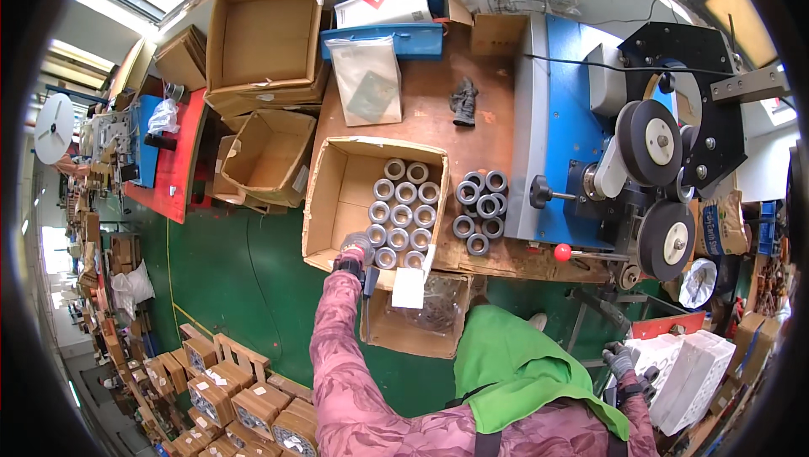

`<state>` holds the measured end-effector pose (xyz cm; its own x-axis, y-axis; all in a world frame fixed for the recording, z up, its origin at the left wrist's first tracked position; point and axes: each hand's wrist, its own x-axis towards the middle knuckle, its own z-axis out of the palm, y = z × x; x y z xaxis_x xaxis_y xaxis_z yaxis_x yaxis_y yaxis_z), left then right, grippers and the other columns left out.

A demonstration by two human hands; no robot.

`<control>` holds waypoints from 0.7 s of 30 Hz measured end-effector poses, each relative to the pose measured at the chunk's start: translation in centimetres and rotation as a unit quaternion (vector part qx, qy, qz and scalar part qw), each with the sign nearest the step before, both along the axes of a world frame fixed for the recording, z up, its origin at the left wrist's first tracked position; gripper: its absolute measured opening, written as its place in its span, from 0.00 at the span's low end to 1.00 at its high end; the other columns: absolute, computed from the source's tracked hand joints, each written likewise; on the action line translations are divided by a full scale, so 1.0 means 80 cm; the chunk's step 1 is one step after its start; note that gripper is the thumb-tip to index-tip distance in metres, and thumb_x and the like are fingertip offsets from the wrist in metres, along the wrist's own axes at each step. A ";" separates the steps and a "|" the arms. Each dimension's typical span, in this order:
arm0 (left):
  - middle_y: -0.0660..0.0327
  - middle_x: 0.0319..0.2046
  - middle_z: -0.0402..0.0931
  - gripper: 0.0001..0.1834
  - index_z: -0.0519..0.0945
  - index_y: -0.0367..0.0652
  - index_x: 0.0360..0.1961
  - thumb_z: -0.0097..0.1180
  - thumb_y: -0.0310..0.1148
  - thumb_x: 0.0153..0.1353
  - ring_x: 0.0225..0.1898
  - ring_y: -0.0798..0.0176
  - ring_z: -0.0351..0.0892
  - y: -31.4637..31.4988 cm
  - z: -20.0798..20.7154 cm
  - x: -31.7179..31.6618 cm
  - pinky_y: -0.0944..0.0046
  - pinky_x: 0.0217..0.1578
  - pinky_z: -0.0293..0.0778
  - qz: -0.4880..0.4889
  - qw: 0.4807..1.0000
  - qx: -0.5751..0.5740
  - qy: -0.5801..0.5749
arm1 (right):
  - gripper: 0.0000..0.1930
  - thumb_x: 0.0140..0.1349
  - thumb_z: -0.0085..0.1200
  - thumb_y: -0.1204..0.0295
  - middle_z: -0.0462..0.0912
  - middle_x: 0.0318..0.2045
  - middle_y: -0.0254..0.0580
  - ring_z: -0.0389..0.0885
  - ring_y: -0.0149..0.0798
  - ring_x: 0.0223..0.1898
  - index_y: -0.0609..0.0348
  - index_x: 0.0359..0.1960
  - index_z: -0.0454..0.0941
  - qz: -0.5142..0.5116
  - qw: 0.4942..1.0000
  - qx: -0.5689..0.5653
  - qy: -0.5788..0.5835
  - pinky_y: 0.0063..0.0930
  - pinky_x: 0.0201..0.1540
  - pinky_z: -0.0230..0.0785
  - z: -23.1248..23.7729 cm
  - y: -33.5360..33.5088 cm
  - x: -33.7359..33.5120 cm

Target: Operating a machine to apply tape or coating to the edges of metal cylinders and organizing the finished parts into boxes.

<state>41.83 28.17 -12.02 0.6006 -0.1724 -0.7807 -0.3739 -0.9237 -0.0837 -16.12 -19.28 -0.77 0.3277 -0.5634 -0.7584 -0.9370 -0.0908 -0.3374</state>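
Observation:
My left hand (pixel 357 245), in a grey glove, reaches into an open cardboard box (pixel 333 196) at the near edge of the workbench. Its fingers are curled beside the metal rings (pixel 401 215), which stand in rows on the box floor. The glove hides whatever is between the fingers. A white paper tag (pixel 409 288) hangs on the near wall of the box. My right hand (pixel 618 359), also gloved, is low at the right, beside white foam trays (pixel 691 381); its fingers look loosely apart, with nothing seen in them. More metal rings (pixel 487 206) lie heaped on the bench right of the box.
A blue machine with black wheels (pixel 649 143) fills the bench's right side, its red-knobbed lever (pixel 562 252) jutting forward. Dark gloves (pixel 463 103) and a bagged sheet (pixel 366 82) lie farther back. Another carton (pixel 421 326) sits below the edge; empty cartons (pixel 265 35) stand left.

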 end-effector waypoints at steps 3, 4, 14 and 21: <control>0.52 0.38 0.77 0.16 0.80 0.45 0.36 0.51 0.41 0.49 0.43 0.54 0.75 0.011 -0.012 -0.016 0.60 0.47 0.67 -0.047 0.998 0.000 -0.037 | 0.09 0.51 0.53 0.74 0.75 0.24 0.35 0.72 0.28 0.23 0.61 0.35 0.73 0.015 1.000 0.011 0.005 0.23 0.28 0.67 -0.005 0.002 0.000; 0.53 0.39 0.76 0.16 0.79 0.44 0.37 0.47 0.39 0.51 0.45 0.55 0.75 0.031 -0.027 -0.023 0.60 0.50 0.63 -0.003 0.998 0.011 -0.062 | 0.10 0.51 0.53 0.74 0.76 0.24 0.35 0.72 0.27 0.25 0.61 0.36 0.73 0.026 0.999 0.016 -0.022 0.23 0.29 0.68 0.001 0.007 0.018; 0.51 0.35 0.77 0.15 0.81 0.44 0.30 0.50 0.42 0.48 0.40 0.49 0.76 0.039 -0.010 -0.027 0.55 0.39 0.71 0.142 0.984 0.010 -0.107 | 0.09 0.52 0.53 0.75 0.77 0.28 0.37 0.74 0.29 0.28 0.61 0.35 0.74 -0.074 0.997 0.023 -0.008 0.23 0.33 0.68 -0.016 0.029 -0.096; 0.51 0.37 0.77 0.18 0.79 0.43 0.36 0.49 0.44 0.50 0.38 0.50 0.77 0.044 -0.007 -0.013 0.55 0.35 0.72 -0.083 0.995 -0.049 0.028 | 0.09 0.52 0.53 0.72 0.79 0.28 0.42 0.75 0.33 0.29 0.62 0.35 0.75 0.020 0.999 -0.009 0.041 0.27 0.34 0.69 0.012 0.056 -0.050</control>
<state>40.77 31.67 -12.61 0.5132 -0.3434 -0.7866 -0.5238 -0.8513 0.0299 -20.16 -14.80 0.16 0.2877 -0.5641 -0.7740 -0.9568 -0.1340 -0.2580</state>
